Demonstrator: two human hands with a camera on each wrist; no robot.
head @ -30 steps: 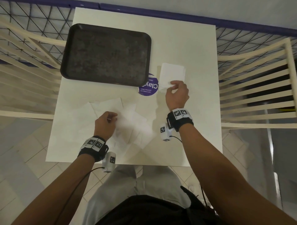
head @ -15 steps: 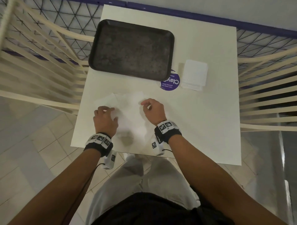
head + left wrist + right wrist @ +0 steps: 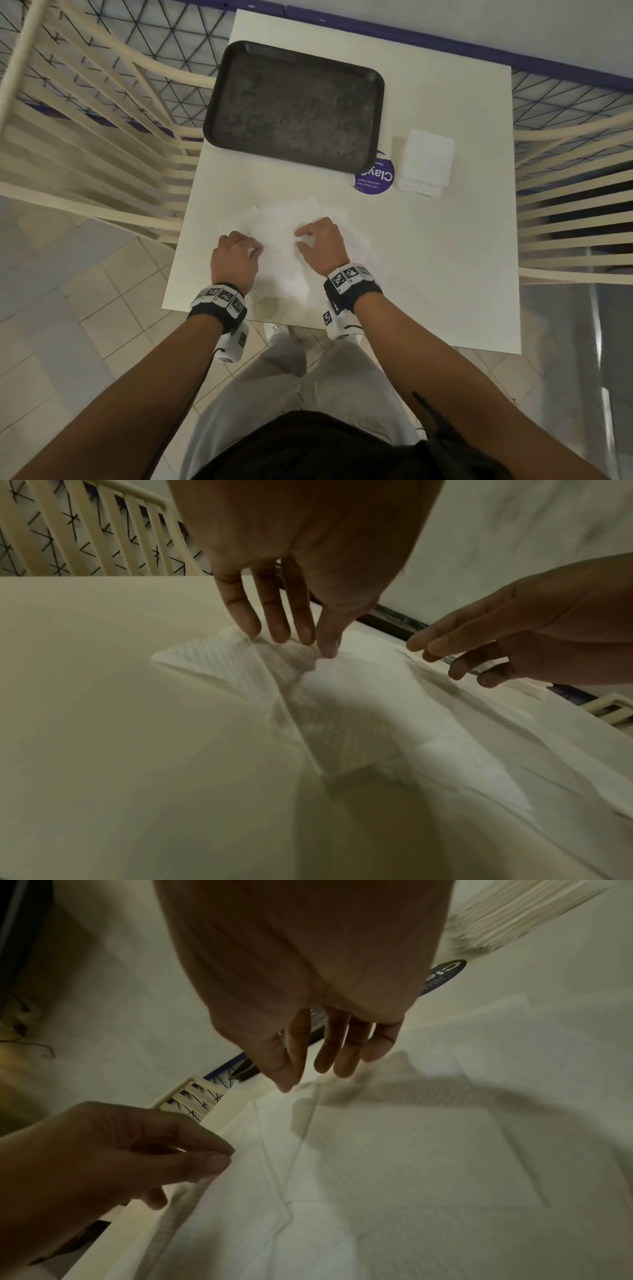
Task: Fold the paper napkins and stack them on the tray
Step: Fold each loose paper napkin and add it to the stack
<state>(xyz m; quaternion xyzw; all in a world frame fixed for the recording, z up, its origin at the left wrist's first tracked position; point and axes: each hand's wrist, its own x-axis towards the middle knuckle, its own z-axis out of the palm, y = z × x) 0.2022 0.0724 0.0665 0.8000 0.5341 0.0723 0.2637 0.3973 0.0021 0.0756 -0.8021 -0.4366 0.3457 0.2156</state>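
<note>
purple sticker [image 3: 375, 178] partly under tray [image 3: 239, 68], small print perhaps unreadable, napkin edges blurred

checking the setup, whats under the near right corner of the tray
A round purple sticker on the table pokes out from under that corner of the tray. Part of its lettering shows; the rest is covered by the tray.

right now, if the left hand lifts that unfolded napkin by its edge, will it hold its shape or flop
Probably flop: the unfolded napkin is thin and already ripples where the left hand pinches it. It looks very light, so it may drag on the sheets overlapping it. The embossed paper could tear if tugged.
</note>
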